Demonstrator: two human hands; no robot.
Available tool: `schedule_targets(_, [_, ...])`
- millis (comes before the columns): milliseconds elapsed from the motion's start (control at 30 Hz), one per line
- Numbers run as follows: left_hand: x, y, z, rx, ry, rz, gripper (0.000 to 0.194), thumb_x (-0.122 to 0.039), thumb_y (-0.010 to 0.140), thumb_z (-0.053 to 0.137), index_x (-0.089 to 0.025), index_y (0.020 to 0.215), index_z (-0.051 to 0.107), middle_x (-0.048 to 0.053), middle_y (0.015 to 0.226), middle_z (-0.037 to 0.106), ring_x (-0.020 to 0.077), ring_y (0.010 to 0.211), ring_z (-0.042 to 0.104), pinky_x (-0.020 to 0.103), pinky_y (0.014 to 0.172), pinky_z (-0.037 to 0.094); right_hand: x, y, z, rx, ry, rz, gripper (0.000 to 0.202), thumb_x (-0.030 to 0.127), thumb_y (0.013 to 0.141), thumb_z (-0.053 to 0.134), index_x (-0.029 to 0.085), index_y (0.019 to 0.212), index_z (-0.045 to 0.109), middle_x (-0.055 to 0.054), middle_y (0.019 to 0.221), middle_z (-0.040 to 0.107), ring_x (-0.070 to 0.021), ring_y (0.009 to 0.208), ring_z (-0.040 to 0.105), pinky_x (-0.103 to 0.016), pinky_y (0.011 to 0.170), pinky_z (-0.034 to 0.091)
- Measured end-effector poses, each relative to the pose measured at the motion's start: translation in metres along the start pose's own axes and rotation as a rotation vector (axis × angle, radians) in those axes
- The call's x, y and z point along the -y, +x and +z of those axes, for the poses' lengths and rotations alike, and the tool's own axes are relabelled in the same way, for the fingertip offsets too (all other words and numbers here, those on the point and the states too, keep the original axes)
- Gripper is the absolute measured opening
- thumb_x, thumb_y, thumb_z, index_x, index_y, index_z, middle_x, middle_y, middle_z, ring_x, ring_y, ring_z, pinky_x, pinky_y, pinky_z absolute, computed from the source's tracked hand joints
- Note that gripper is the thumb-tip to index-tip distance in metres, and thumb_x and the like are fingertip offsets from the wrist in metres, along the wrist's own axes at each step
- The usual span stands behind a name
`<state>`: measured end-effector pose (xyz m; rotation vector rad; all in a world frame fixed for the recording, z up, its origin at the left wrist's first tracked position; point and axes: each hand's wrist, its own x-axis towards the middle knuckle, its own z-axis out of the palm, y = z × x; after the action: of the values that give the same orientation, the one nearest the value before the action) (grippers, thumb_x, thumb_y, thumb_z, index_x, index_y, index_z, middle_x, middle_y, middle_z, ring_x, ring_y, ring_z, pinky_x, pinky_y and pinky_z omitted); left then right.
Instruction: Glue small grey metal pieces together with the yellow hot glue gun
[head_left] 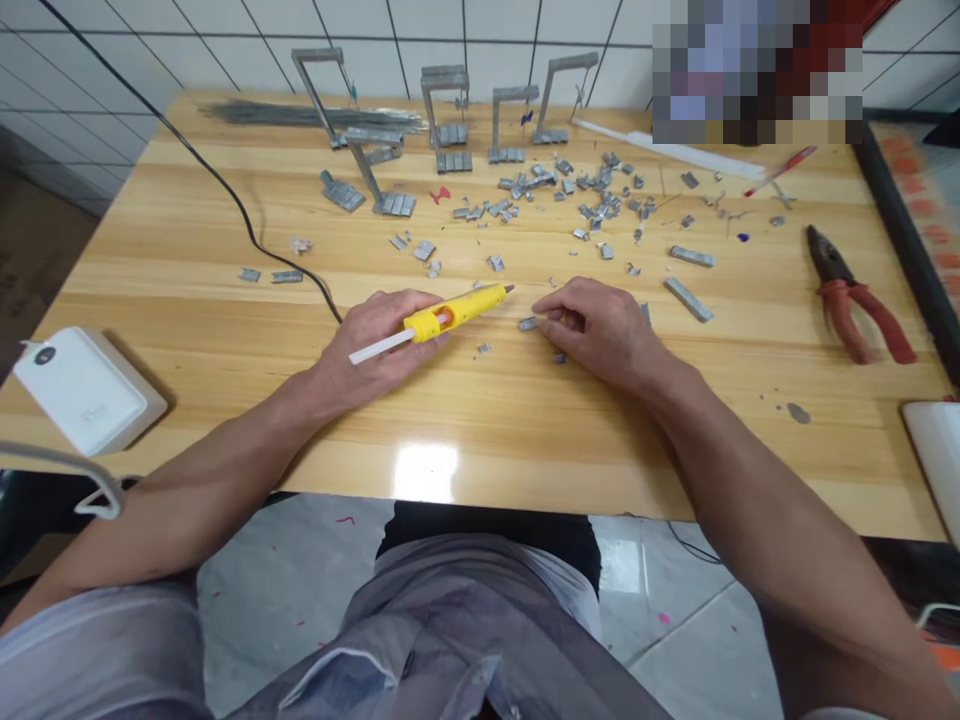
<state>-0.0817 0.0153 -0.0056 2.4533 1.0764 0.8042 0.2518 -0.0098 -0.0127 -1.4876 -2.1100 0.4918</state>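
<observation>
My left hand [382, 345] is closed around a yellow hot glue gun [461, 311], its dark nozzle pointing right. A white glue stick [382, 346] pokes out of the gun's back end. Just right of the nozzle, my right hand [596, 325] pinches a small grey strip of staples [528, 324] between thumb and fingertips, close to the tabletop. Below the hands lie tiny grey bits [484, 348]. Longer staple strips [688, 299] rest to the right of my right hand. Behind, loose short staple pieces [600, 200] are scattered over the wood.
Several small grey stands [375, 175] built from staple strips stand at the back, near a bundle of thin wires [255, 115]. Red-handled pliers [847, 295] lie at the right, a red pen [780, 171] behind. A white power bank [90, 390] sits left; a black cable [244, 215] crosses the table [480, 450].
</observation>
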Motion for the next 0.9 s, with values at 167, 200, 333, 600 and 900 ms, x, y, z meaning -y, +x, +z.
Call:
schedule_targets(167, [0.003, -0.005, -0.001, 0.041, 0.023, -0.037, 0.045, -0.074, 0.106, 0.062, -0.036, 0.123, 0.078, 0.006, 0.111, 0.087, 0.0281, 0.099, 0.081, 0.047, 0.091, 0.067, -0.002, 0.0, -0.005, -0.092, 0.015, 0.024, 0.024, 0.023, 0.095, 0.063, 0.026, 0.102, 0.085, -0.005, 0.092, 0.078, -0.0246, 0.085, 0.07, -0.04, 0.086, 0.054])
schedule_targets(200, [0.004, -0.005, -0.001, 0.046, 0.02, -0.032, 0.044, -0.074, 0.106, 0.062, -0.036, 0.123, 0.079, 0.006, 0.112, 0.087, 0.0283, 0.1, 0.081, 0.047, 0.091, 0.068, -0.002, 0.001, -0.006, -0.105, 0.012, 0.022, 0.025, 0.022, 0.095, 0.061, 0.027, 0.101, 0.085, -0.005, 0.092, 0.079, -0.0247, 0.086, 0.07, -0.04, 0.087, 0.054])
schedule_targets(333, [0.004, -0.006, -0.002, 0.059, 0.0, -0.015, 0.042, -0.072, 0.106, 0.063, -0.037, 0.123, 0.079, 0.007, 0.113, 0.086, 0.0285, 0.1, 0.082, 0.048, 0.092, 0.069, 0.001, -0.001, -0.016, -0.052, -0.014, 0.007, 0.023, 0.018, 0.092, 0.061, 0.028, 0.091, 0.082, -0.004, 0.09, 0.08, -0.0248, 0.085, 0.071, -0.04, 0.086, 0.054])
schedule_targets(600, [0.001, -0.006, -0.003, 0.076, -0.013, -0.022, 0.048, -0.077, 0.107, 0.06, -0.035, 0.122, 0.079, 0.008, 0.116, 0.088, 0.0276, 0.098, 0.082, 0.046, 0.09, 0.07, 0.007, -0.004, -0.038, -0.088, 0.0, 0.071, 0.02, 0.012, 0.086, 0.064, 0.028, 0.077, 0.072, -0.003, 0.084, 0.076, -0.0242, 0.081, 0.069, -0.04, 0.083, 0.051])
schedule_targets(900, [-0.011, -0.007, -0.003, 0.168, 0.038, 0.191, 0.044, -0.063, 0.115, 0.058, -0.027, 0.13, 0.078, 0.008, 0.114, 0.088, 0.0249, 0.096, 0.082, 0.04, 0.088, 0.065, 0.002, -0.001, -0.028, -0.091, -0.095, 0.009, 0.019, 0.014, 0.09, 0.058, 0.025, 0.082, 0.072, -0.006, 0.089, 0.078, -0.0254, 0.086, 0.067, -0.038, 0.083, 0.049])
